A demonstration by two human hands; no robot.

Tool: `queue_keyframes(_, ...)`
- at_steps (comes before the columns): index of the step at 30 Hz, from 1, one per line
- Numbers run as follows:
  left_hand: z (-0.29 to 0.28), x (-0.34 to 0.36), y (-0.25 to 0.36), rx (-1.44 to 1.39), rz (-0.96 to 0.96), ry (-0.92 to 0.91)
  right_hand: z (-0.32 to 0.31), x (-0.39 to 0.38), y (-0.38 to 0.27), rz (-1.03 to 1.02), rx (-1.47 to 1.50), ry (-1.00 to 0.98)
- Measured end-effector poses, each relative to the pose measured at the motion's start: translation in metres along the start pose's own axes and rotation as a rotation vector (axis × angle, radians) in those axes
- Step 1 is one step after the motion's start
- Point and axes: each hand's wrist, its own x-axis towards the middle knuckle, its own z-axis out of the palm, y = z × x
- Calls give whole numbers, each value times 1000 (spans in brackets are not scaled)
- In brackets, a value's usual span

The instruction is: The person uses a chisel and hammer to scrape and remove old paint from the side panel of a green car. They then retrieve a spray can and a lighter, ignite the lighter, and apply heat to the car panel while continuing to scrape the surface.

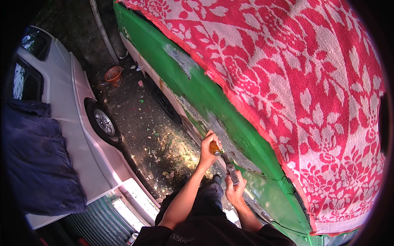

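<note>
My left hand is closed round a tool with an amber handle; its handle end points toward me, and its working end is hidden by the hand, against the car's side. In my right hand is a hammer, its dark metal head close to the end of the amber handle. I cannot tell whether the two touch. Both hands are beside a green car body panel, where a rough grey patch shows through the paint.
A red and white floral blanket covers the car on the right. To the left stands a pale vehicle with a dark cloth over it. Debris litters the ground between them, with an orange bucket farther off.
</note>
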Motion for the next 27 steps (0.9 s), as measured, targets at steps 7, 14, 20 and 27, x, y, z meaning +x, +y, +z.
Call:
queue_keyframes(7, 5, -3, 1, -132, -12, 74, -2, 6, -8, -4, -2, -18)
queue_keyframes(14, 8, 2, 4, -192, 36, 71, -6, 7, -11, -59, -43, -23)
queue_keyframes(20, 3, 3, 4, -228, 38, 71, -6, 17, -20, -108, -92, -150)
queue_keyframes(27, 3, 2, -1, -251, 36, 66, 3, 17, -25, -257, -62, -114)
